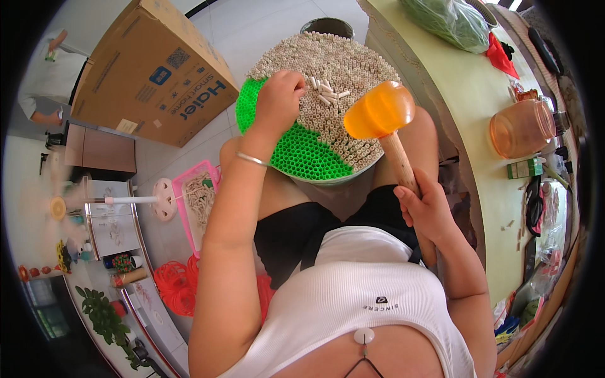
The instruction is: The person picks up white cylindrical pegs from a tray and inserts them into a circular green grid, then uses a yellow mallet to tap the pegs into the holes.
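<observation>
A round tray-like bundle of upright green tubes point(302, 154) stands between my knees. Beige hollow sticks point(353, 63) fill most of its far and right part, while green openings show along the left and near side. Several loose beige sticks point(326, 94) lie on top near the middle. My left hand point(280, 97) is over the bundle's left part, its fingers curled together; whatever they pinch is hidden. My right hand point(428, 201) grips the wooden handle of a mallet point(380, 110), whose translucent orange head is raised over the bundle's right edge.
A large cardboard box point(145, 94) stands at the far left. Left of my legs are a pink basket point(205, 214) of beige sticks, a pedestal fan point(165, 200) and red cord point(176, 286). The pale green table point(469, 208) on the right carries an orange jar point(520, 128).
</observation>
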The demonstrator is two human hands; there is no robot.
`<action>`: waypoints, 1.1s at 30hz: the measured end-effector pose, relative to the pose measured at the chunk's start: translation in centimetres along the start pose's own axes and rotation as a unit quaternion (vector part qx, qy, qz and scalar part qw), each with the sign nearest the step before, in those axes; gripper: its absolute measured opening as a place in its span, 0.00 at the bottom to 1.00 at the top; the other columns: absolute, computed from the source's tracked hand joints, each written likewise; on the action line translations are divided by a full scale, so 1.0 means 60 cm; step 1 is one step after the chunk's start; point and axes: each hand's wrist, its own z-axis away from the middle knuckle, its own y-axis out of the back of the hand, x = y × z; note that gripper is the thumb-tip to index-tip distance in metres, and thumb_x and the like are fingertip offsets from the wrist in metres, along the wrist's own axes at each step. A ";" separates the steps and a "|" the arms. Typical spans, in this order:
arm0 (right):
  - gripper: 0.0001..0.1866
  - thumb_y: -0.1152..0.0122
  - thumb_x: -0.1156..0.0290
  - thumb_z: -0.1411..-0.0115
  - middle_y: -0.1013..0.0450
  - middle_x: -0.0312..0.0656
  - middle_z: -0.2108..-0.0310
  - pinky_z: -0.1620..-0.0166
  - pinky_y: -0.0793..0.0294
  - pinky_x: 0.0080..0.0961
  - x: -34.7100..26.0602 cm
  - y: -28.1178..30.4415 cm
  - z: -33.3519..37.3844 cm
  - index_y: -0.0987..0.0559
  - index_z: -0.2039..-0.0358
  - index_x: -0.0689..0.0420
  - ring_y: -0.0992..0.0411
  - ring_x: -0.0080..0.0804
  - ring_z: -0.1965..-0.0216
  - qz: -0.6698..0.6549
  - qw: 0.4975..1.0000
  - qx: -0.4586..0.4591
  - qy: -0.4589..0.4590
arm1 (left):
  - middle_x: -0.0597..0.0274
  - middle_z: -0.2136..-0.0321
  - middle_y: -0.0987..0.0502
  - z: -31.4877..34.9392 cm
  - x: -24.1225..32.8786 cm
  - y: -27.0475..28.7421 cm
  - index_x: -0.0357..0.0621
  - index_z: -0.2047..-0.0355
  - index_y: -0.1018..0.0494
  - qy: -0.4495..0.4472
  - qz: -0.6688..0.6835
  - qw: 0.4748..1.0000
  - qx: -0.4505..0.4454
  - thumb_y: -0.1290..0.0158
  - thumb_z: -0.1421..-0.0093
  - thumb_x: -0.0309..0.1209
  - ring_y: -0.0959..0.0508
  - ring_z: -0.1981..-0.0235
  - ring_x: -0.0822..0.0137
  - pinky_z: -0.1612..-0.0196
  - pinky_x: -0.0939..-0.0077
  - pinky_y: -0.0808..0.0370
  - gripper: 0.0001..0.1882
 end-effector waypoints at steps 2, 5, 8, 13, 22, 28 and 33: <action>0.11 0.40 0.68 0.33 0.34 0.32 0.80 0.81 0.36 0.17 -0.004 -0.005 -0.001 0.30 0.58 0.60 0.36 0.16 0.84 0.009 1.000 -0.011 0.014 | 0.57 0.69 0.21 0.019 0.024 0.008 0.42 0.67 0.20 0.055 0.113 0.992 0.013 0.40 0.46 0.23 0.22 0.67 0.58 0.63 0.66 0.25 0.06; 0.12 0.39 0.68 0.33 0.33 0.32 0.80 0.80 0.36 0.17 -0.008 -0.011 -0.001 0.30 0.57 0.61 0.36 0.16 0.84 0.027 0.999 -0.027 0.021 | 0.57 0.69 0.18 0.075 0.064 0.025 0.42 0.65 0.18 0.142 0.206 0.968 0.009 0.38 0.46 0.24 0.20 0.70 0.63 0.65 0.72 0.25 0.07; 0.12 0.39 0.68 0.33 0.33 0.32 0.80 0.80 0.36 0.17 -0.008 -0.017 -0.002 0.29 0.57 0.61 0.36 0.16 0.84 0.030 0.999 -0.028 0.022 | 0.57 0.71 0.19 0.115 0.070 0.009 0.42 0.67 0.18 0.097 0.173 0.979 0.046 0.37 0.47 0.24 0.21 0.69 0.61 0.64 0.70 0.25 0.06; 0.12 0.39 0.70 0.34 0.33 0.32 0.80 0.80 0.36 0.17 -0.008 -0.023 0.000 0.29 0.57 0.61 0.36 0.16 0.84 0.023 0.999 -0.015 0.023 | 0.61 0.73 0.20 0.125 0.062 -0.006 0.42 0.69 0.18 0.048 0.123 0.990 0.051 0.35 0.49 0.23 0.24 0.68 0.62 0.63 0.69 0.28 0.06; 0.14 0.39 0.71 0.34 0.33 0.32 0.80 0.80 0.36 0.16 -0.004 -0.022 -0.004 0.28 0.52 0.62 0.37 0.15 0.85 0.024 1.000 0.001 0.018 | 0.61 0.74 0.20 0.121 0.060 -0.013 0.44 0.72 0.19 0.001 0.083 0.993 0.079 0.35 0.52 0.23 0.23 0.68 0.59 0.63 0.68 0.27 0.06; 0.14 0.39 0.71 0.34 0.34 0.31 0.80 0.80 0.36 0.16 0.001 -0.028 -0.009 0.28 0.52 0.62 0.37 0.15 0.85 0.020 1.000 -0.001 0.010 | 0.61 0.74 0.20 0.130 0.059 -0.015 0.44 0.72 0.19 0.009 0.092 0.991 0.093 0.34 0.53 0.23 0.23 0.68 0.59 0.63 0.67 0.27 0.07; 0.13 0.39 0.71 0.34 0.34 0.31 0.80 0.80 0.36 0.15 -0.016 -0.033 -0.012 0.29 0.53 0.62 0.37 0.14 0.84 0.039 0.999 -0.010 0.029 | 0.61 0.74 0.20 0.123 0.055 -0.016 0.44 0.71 0.18 -0.031 0.050 0.996 0.065 0.35 0.52 0.23 0.23 0.69 0.60 0.63 0.68 0.26 0.07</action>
